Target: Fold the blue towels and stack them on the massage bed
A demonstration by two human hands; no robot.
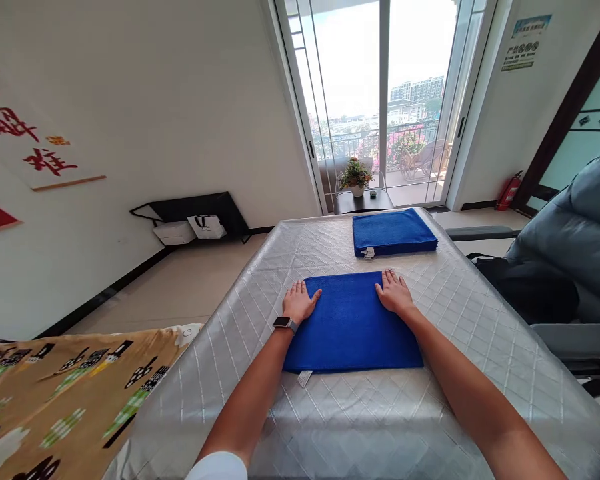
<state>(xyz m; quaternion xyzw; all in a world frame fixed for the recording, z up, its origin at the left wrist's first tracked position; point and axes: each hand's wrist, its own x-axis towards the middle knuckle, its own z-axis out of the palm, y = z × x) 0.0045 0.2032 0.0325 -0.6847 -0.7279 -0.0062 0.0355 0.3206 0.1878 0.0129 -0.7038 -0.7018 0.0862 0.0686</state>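
A blue folded towel point(353, 327) lies flat on the silver quilted mattress point(240, 333), with a small white tag at its near left edge. My left hand point(300, 302), a watch on its wrist, rests at the towel's far left corner, fingers stretched out and thumb on the cloth. At the far right corner my right hand point(395, 292) lies flat, fingers extended, touching the towel's edge. Beyond both hands sits a stack of folded blue towels point(395, 231), with white tags showing at its near left corner.
A patterned brown bedspread point(80, 393) is at the lower left. To the right stands a dark grey padded chair point(575, 233). A small table with a potted plant point(356, 177) stands by the glass door. A fire extinguisher point(509, 191) is against the right wall.
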